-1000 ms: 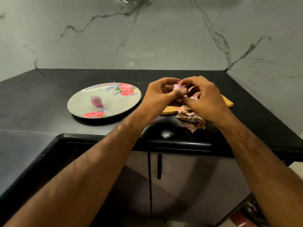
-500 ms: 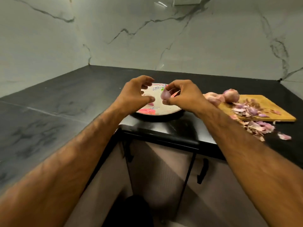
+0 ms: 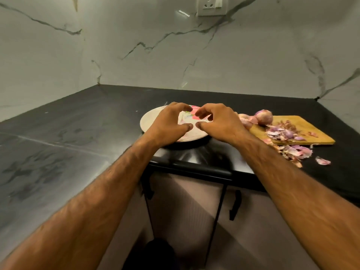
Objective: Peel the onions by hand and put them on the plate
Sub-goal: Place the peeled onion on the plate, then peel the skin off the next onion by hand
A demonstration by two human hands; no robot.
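Because neither the left grip (image 3: 169, 123) nor the right grip (image 3: 220, 124) pinches anything, fingers loosely curled and spread with thumbs near but apart, I judge them poised over the plate (image 3: 147, 121) to set a peeled onion down; any onion beneath is hidden. Unpeeled onions (image 3: 264, 117) wait at the cutting board (image 3: 316, 133)'s left end, just beside the right grip, handy for the next turn; peels (image 3: 296, 151) litter board and desk (image 3: 78, 123).

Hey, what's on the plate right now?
On the plate, only its pink flower print shows, between the left hand and the right hand. The hands cover most of it, so any peeled onion lying there is hidden.
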